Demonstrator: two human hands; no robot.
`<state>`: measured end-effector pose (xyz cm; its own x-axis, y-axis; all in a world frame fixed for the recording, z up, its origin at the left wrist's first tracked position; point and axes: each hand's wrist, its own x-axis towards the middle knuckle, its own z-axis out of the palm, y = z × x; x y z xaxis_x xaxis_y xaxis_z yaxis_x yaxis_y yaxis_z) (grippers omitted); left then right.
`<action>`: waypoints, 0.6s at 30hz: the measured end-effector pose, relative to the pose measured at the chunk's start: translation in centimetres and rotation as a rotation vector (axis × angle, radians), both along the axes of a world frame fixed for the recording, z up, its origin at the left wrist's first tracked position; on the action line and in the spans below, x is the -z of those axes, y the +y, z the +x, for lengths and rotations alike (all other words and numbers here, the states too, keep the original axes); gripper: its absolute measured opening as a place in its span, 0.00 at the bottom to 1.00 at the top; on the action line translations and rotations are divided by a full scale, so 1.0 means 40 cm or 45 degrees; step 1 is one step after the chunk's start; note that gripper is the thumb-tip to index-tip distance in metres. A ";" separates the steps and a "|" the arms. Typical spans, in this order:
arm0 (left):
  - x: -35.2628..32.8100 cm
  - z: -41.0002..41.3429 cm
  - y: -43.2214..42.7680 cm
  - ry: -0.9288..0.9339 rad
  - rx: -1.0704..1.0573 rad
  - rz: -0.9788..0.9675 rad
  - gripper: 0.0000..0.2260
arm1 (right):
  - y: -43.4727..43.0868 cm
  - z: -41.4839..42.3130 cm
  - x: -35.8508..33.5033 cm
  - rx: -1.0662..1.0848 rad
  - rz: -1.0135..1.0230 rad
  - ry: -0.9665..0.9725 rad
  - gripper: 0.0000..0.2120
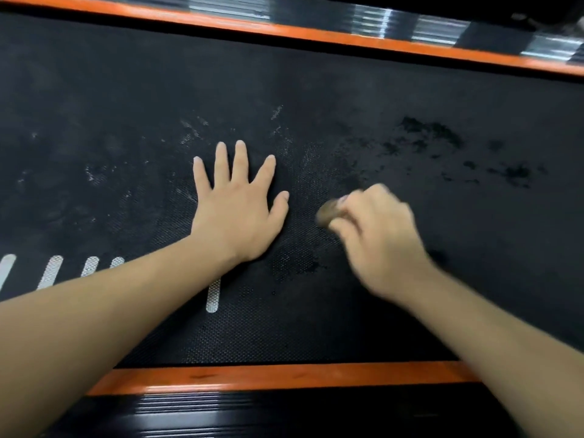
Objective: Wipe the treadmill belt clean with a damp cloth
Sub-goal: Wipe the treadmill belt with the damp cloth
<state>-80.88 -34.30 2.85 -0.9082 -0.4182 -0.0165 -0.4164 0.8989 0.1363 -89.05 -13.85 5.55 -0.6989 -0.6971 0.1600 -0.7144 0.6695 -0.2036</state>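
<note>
Belt: the black, dimpled belt (347,90) fills the view from side to side, between the far and near edges of the treadmill.
Cloth: a small brownish wad, too blurred to make out well, which I take to be the cloth (327,213); it sits low over the belt's middle, just right of the left thumb.
Right hand grip: the right hand (376,229) has its fingers curled round the cloth, with only the wad's left end showing; the hand is smeared by motion.
Left hand grip: the left hand (237,213) holds nothing and lies flat on the belt with its fingers spread, as a brace.
Step in hand: rubbing the middle patch, by my reading.
Doing it well: spread the wad out so more cloth meets the belt, press evenly, and work in overlapping strokes toward the whitish scuffs (189,131) beyond and to the left of the left hand.
Wet or dirty: the dark patches (433,134) to the right may be damp or grime; I cannot tell which.
Risk: the braced palm covers some belt, so that spot needs a pass too.
Count, hands: two.
Count, cloths: one.
Count, white dashes: five white dashes (212,295) in view; the left forearm may hide more.
Count, orange strips: two orange strips (284,376), one far and one near.
Count, ribbed side rail: one ribbed side rail (221,412) shows nearest the person, and part of another beyond the far strip.
</note>
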 end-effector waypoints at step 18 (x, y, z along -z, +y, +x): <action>-0.005 -0.133 0.025 0.074 0.009 0.065 0.26 | 0.057 -0.129 0.004 -0.150 -0.032 -0.016 0.21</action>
